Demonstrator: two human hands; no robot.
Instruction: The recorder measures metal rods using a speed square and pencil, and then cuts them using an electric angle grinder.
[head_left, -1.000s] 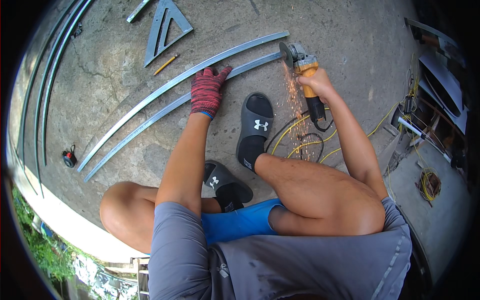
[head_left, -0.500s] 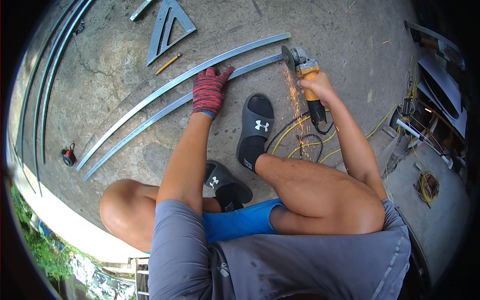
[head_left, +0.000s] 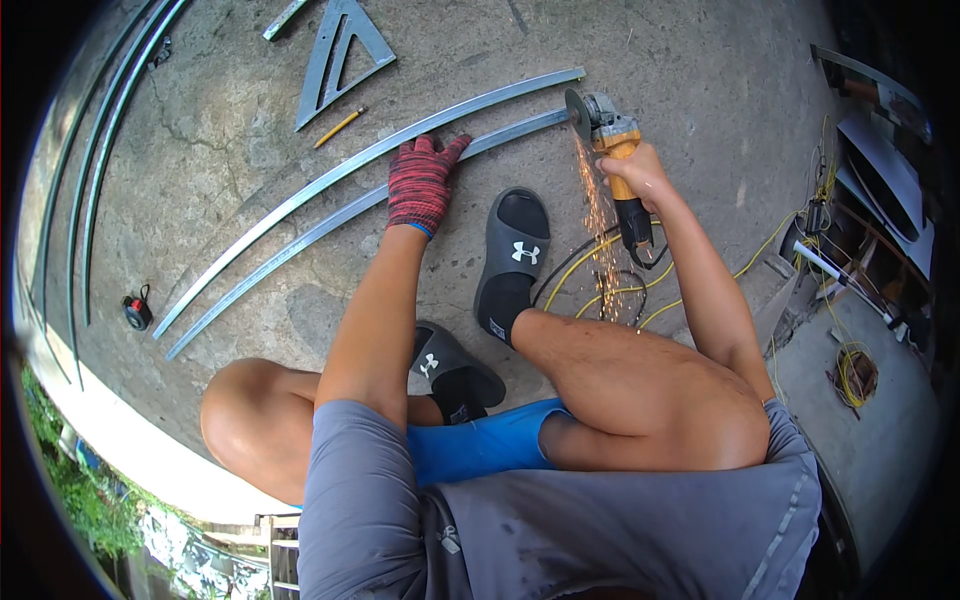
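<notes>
My left hand [head_left: 420, 184], in a red and black knit glove, presses down on the nearer of two metal bars and grips it. This nearer metal bar [head_left: 515, 129] lies on the concrete, and the farther metal bar [head_left: 490, 98] runs alongside, just beyond my fingertips. Wrapped round the yellow and black body of an angle grinder [head_left: 622, 150] is my bare right hand [head_left: 638, 176]. The grinder's disc [head_left: 577, 114] meets the right end of the nearer bar. Orange sparks [head_left: 596, 215] stream from there down toward my foot.
Beyond the bars lie a triangular square [head_left: 345, 55] and a yellow pencil [head_left: 339, 128]. A tape measure [head_left: 137, 310] sits by the bars' left ends. Long metal rods [head_left: 98, 150] stretch along the left. Yellow and black cords [head_left: 575, 265] run beside my sandal [head_left: 512, 250]; clutter stands at the right.
The spark stream has grown denser and brighter. Both hands, the grinder and the bars hold nearly the same places.
</notes>
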